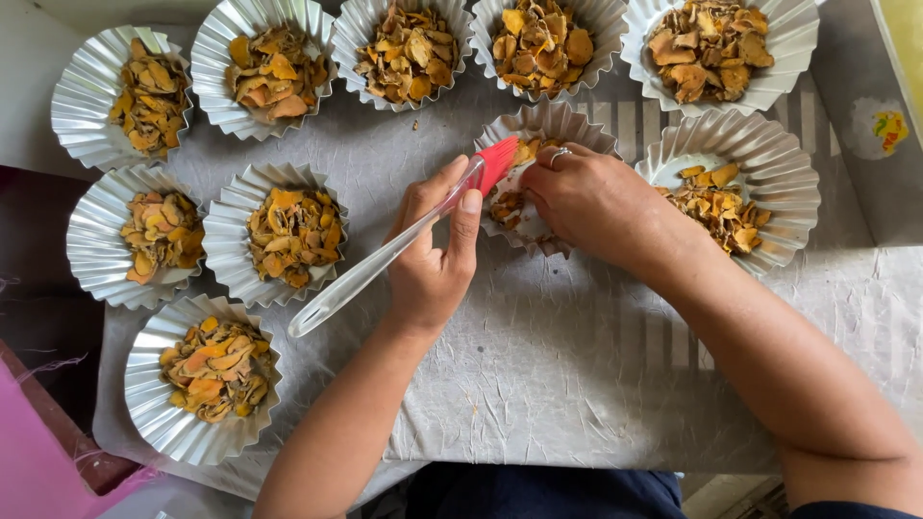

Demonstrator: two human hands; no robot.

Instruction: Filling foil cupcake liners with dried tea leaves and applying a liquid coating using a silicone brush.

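Note:
My left hand point(435, 252) grips a brush point(385, 256) with a clear handle and a red silicone head, whose tip reaches into a fluted silver foil cup point(544, 123) at the centre. My right hand point(585, 200), wearing a ring, rests in that same cup with fingers bent down onto orange-yellow dried slices point(507, 204). Whether these fingers pinch any slices is hidden. The cup is only partly filled, with white bottom showing.
Several more foil cups of dried slices stand around on a wrinkled grey-white sheet point(558, 365): a row along the top point(409, 48), three at the left point(288, 231), and a partly filled one at the right point(740, 187). A pink object point(38, 452) lies at the bottom left.

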